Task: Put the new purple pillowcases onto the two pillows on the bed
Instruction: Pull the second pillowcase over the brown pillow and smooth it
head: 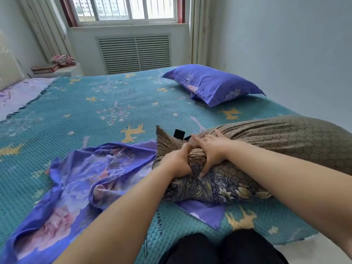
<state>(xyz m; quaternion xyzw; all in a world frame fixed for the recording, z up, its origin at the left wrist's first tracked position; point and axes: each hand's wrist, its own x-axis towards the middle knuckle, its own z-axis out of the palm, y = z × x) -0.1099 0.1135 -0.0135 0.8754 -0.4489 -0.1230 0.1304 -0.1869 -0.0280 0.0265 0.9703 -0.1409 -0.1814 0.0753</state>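
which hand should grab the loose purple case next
Left, probably. The left hand grips the brown pillow's end right beside the loose purple case, which lies spread on its side. The right hand sits further from it and can keep its grip on the pillow.

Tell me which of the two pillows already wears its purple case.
The far pillow near the wall: purple fabric covers it fully. The near pillow, gripped by both hands, still shows brown patterned fabric, and its purple pillowcase lies crumpled beside it.
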